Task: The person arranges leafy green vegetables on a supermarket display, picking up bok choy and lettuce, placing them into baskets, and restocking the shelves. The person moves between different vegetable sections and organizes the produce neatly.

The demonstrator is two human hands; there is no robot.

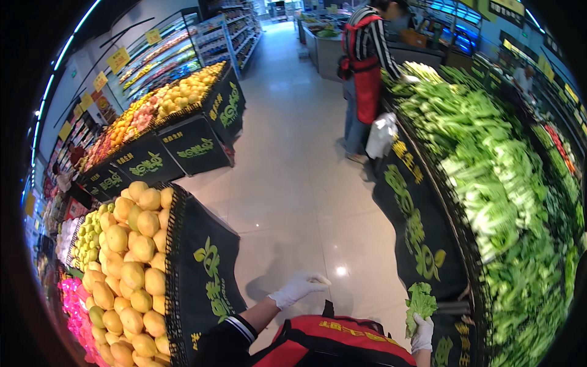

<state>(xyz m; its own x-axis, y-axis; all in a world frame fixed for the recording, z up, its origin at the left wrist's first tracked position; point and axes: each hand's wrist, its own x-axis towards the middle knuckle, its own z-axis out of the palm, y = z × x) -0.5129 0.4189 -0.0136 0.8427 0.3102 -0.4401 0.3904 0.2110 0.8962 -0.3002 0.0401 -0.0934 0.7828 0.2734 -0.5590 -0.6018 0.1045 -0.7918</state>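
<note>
My right hand (422,334), in a white glove, grips the base of a leafy green lettuce piece (420,303) at the lower right. The leaf stands upright from my fingers, beside the dark printed cloth (415,238) on the vegetable stand's side. My left hand (299,290), also white-gloved, hovers over the tiled floor in front of my body. Its fingers point right, with the thumb a little apart and nothing visible in them. Nearest to my right hand is the stand's pile of leafy greens (523,293).
Yellow mangoes (133,275) fill a stand at my left, edged with black mesh. Farther off stands another fruit display (183,94). A person in a red apron (367,69) reaches into the greens ahead, near a silvery plastic bag (382,135). Between the stands runs a tiled aisle (284,183).
</note>
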